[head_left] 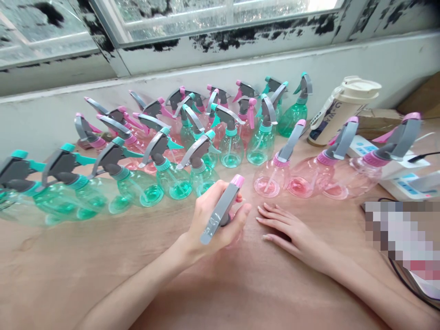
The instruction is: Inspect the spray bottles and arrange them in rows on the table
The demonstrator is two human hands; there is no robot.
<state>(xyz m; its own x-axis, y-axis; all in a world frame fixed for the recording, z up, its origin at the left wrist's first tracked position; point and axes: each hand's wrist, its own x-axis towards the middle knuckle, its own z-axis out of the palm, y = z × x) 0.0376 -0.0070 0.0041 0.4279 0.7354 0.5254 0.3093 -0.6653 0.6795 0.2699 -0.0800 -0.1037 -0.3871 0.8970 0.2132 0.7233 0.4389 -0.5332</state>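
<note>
Landmark: the held spray bottle (220, 213), pink nozzle, grey head, mid-table in front of the person. Wooden table (206, 298) runs on the near side of it. Left hand (202, 215) is wrapped around it below the head, thumb on its right side; nozzle points away from the person, grey lever back toward them. Body mostly hidden by the hand, so can't tell if the base touches the table. Right hand (295, 231) is just right of the held bottle, not touching it: palm down on the table, fingers extended, nothing in the grasp. Well right of the bottle, a pixelated object (409, 256), can't identify.

Beyond the bottle and to its right, three pink spray bottles (312, 167), side by side, then white devices (400, 178) farther right. To its left, a row of green spray bottles (135, 185), teal nozzles. Behind it, a mixed pink and green cluster (232, 149), packed tight. Far right behind it, a cream tumbler (338, 114), lidded, beside a cardboard box (381, 121). Farthest beyond it: pale wall (51, 117), then window frame (233, 41) with black patches.
</note>
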